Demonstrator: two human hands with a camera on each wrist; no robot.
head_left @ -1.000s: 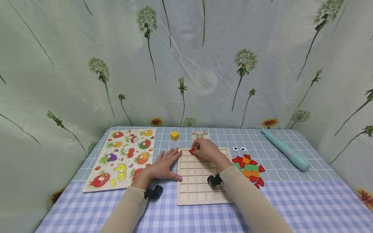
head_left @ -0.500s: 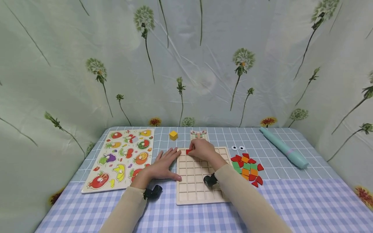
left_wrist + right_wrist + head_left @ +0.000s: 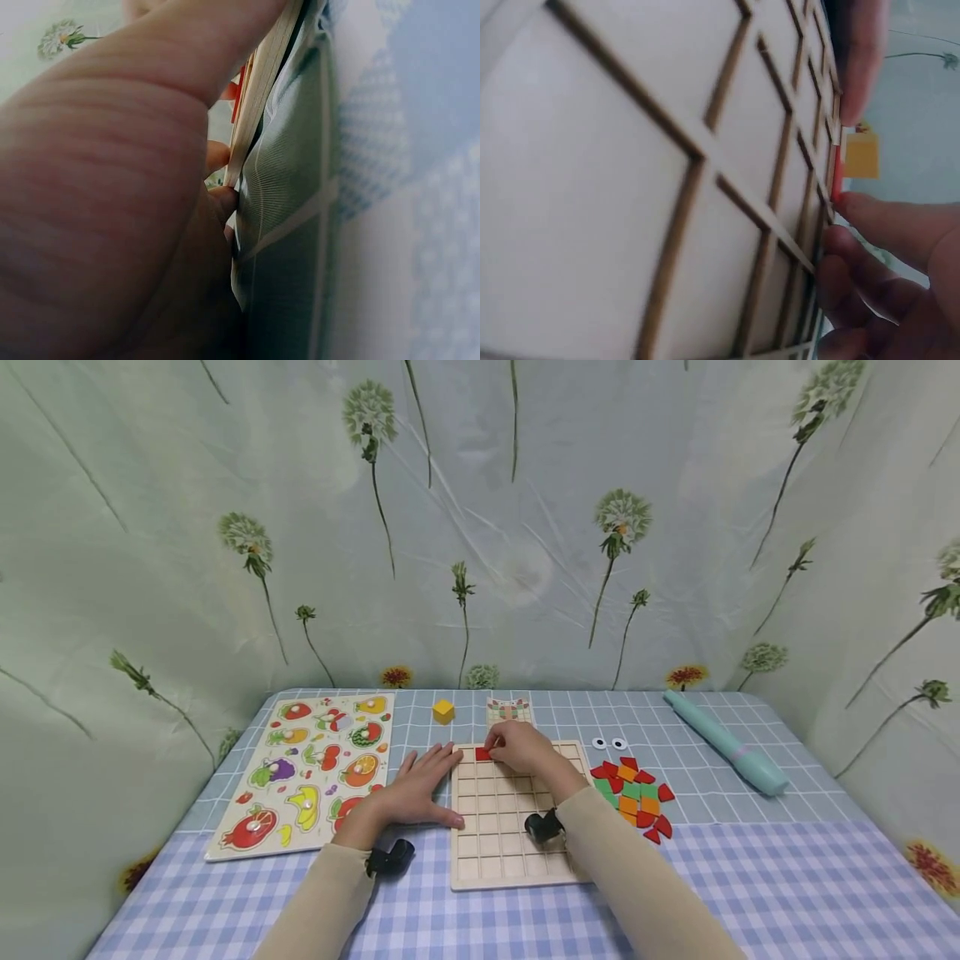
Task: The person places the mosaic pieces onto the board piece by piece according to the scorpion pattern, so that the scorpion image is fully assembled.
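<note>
A wooden grid board (image 3: 510, 827) lies flat in front of me, its cells divided by raised strips. In its far row, near the left corner, is a small red piece (image 3: 482, 753). My right hand (image 3: 520, 748) reaches over the board with its fingertips at that piece's right end, fingers bent. In the right wrist view, a fingertip touches the end of the red piece (image 3: 837, 174); its exact outline is partly hidden. My left hand (image 3: 416, 789) lies with fingers spread, fingertips and thumb touching the board's left edge. In the left wrist view, the palm (image 3: 97, 195) covers much.
Loose red, orange and green pieces (image 3: 632, 793) lie right of the board, below two eye discs (image 3: 609, 743). A pattern card (image 3: 510, 708) is behind it, a yellow cube (image 3: 443, 712) behind left. A fruit puzzle (image 3: 315, 768) lies left, a teal tube (image 3: 727, 743) right.
My right hand has moved slightly left with the red piece, which went from tilted at the far row to lying flat in a cell. My left hand has stayed on the board's edge.
</note>
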